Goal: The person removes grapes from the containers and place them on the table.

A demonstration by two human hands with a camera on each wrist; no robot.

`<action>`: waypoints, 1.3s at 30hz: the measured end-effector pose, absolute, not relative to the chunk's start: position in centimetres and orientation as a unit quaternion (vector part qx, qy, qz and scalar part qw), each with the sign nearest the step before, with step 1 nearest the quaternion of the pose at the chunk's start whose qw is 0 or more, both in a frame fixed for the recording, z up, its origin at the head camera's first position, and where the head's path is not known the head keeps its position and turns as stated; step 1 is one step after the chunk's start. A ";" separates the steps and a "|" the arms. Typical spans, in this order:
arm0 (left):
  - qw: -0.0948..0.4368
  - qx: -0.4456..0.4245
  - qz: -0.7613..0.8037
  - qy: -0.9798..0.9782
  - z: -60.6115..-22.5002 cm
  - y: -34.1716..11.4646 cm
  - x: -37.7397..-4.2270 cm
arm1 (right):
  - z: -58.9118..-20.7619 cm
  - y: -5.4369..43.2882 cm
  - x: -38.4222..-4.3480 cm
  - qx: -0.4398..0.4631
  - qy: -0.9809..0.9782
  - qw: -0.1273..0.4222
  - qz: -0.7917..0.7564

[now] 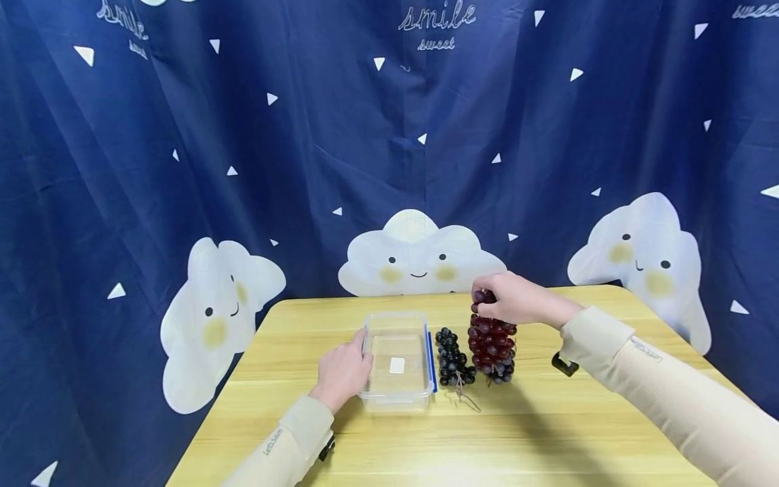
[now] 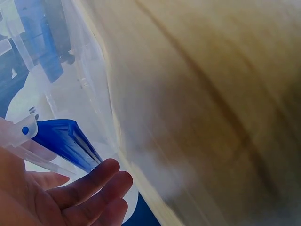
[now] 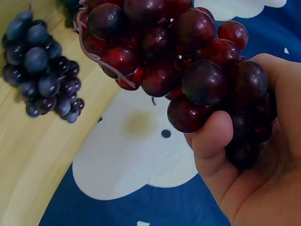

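Here the bunch of red grapes [image 1: 491, 346] hangs upright, its long axis vertical, top end in the right hand [image 1: 514, 299] and lower tip pointing down at the wooden surface [image 1: 548, 433]; whether that tip touches the wood cannot be told. It is right of centre, toward the far half of the surface. The right hand comes in from the right and grips the top of the bunch from above; in the right wrist view the thumb [image 3: 211, 141] and curled fingers close round the uppermost red grapes [image 3: 188, 61].

Just left of it, apart by a narrow gap, lies a smaller bunch of dark blue-black grapes [image 1: 453, 358], flat on the surface, its long axis running near to far and its bare stem [image 1: 465, 399] pointing toward the near edge.

Left again, just beside the dark bunch, stands a clear plastic container [image 1: 398, 362] without a lid, with a blue clip [image 1: 431, 362] along its right side and a small white label on its floor. The left hand [image 1: 343, 372] rests against its left wall. In the left wrist view the fingers [image 2: 94, 186] lie nearly straight and close together beside the transparent wall [image 2: 89, 94] and a blue clip [image 2: 66, 141].

Behind the surface hangs a dark blue curtain [image 1: 304, 135] printed with white smiling clouds and triangles.
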State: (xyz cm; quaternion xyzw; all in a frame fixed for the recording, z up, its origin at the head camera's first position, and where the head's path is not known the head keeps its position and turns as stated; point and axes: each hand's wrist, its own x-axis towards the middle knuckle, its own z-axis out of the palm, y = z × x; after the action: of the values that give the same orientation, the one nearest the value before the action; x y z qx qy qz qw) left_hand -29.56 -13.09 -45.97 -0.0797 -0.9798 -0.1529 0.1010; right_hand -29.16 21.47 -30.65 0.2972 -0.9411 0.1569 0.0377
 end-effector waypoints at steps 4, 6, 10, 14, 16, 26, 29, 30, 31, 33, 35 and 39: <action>0.101 -0.080 -0.154 -0.980 -45.8 -13.1 -29.5 | -30.8 22.6 -28.6 0.290 -0.944 0.040 0.155; 0.102 -0.080 -0.154 -0.979 -45.8 -13.1 -29.4 | -30.8 23.2 -28.2 0.289 -0.944 0.045 0.153; 0.106 -0.082 -0.155 -0.979 -45.8 -13.1 -29.4 | -30.9 24.1 -27.6 0.286 -0.945 0.048 0.153; 0.102 -0.081 -0.159 -0.979 -45.8 -13.1 -29.4 | -30.8 24.9 -27.0 0.283 -0.945 0.050 0.157; 0.101 -0.081 -0.159 -0.979 -45.8 -13.1 -29.4 | -30.6 25.3 -26.7 0.280 -0.945 0.052 0.159; 0.103 -0.082 -0.154 -0.979 -45.9 -13.2 -29.5 | -31.3 27.5 -25.6 0.257 -0.951 0.024 0.168; 0.100 -0.080 -0.152 -0.980 -46.0 -13.3 -29.6 | -31.8 28.1 -25.5 0.259 -0.952 0.031 0.163; 0.100 -0.080 -0.152 -0.980 -46.0 -13.3 -29.6 | -32.0 28.2 -25.5 0.259 -0.952 0.033 0.160; 0.099 -0.080 -0.151 -0.980 -46.0 -13.3 -29.6 | -32.2 28.4 -25.5 0.260 -0.952 0.036 0.160; 0.099 -0.080 -0.151 -0.980 -46.0 -13.3 -29.6 | -32.5 28.8 -25.5 0.261 -0.951 0.039 0.160; 0.101 -0.080 -0.150 -0.980 -46.0 -13.3 -29.6 | -32.9 29.1 -25.5 0.263 -0.951 0.041 0.160; 0.105 -0.079 -0.146 -0.980 -46.0 -13.3 -29.6 | -33.5 29.6 -25.6 0.262 -0.951 0.041 0.159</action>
State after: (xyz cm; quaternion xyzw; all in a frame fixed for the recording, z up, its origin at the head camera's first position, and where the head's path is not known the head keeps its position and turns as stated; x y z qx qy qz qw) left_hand -29.64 -13.28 -46.03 -0.0793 -0.9804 -0.1462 0.1052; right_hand -25.64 29.64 -33.53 0.2619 -0.9509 0.1593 0.0415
